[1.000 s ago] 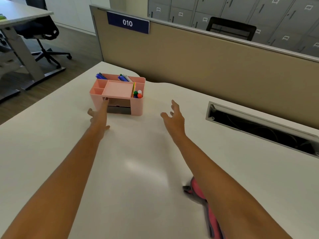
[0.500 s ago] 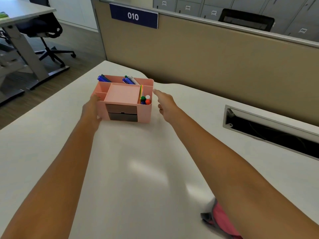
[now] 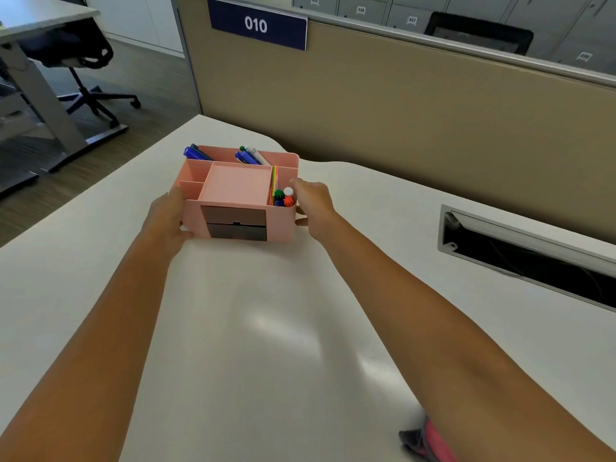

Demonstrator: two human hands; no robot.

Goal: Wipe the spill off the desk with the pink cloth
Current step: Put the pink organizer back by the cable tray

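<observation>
A pink desk organizer (image 3: 237,188) with pens, markers and two grey drawers stands on the white desk (image 3: 266,328) near its far edge. My left hand (image 3: 166,216) grips the organizer's left side. My right hand (image 3: 313,205) grips its right side. The pink cloth (image 3: 433,441) lies at the bottom right, mostly hidden under my right forearm, with a grey edge showing. No spill is plainly visible on the desk; only glare from lights shows in the middle.
A beige partition (image 3: 416,108) with a "010" sign (image 3: 256,25) runs behind the desk. A cable slot (image 3: 526,255) opens in the desk at right. An office chair (image 3: 80,61) and another desk (image 3: 36,15) stand at left.
Both hands reached forward from the open desk and closed on the two sides of the organizer. The view shifted forward, so the cloth slid toward the bottom right corner.
</observation>
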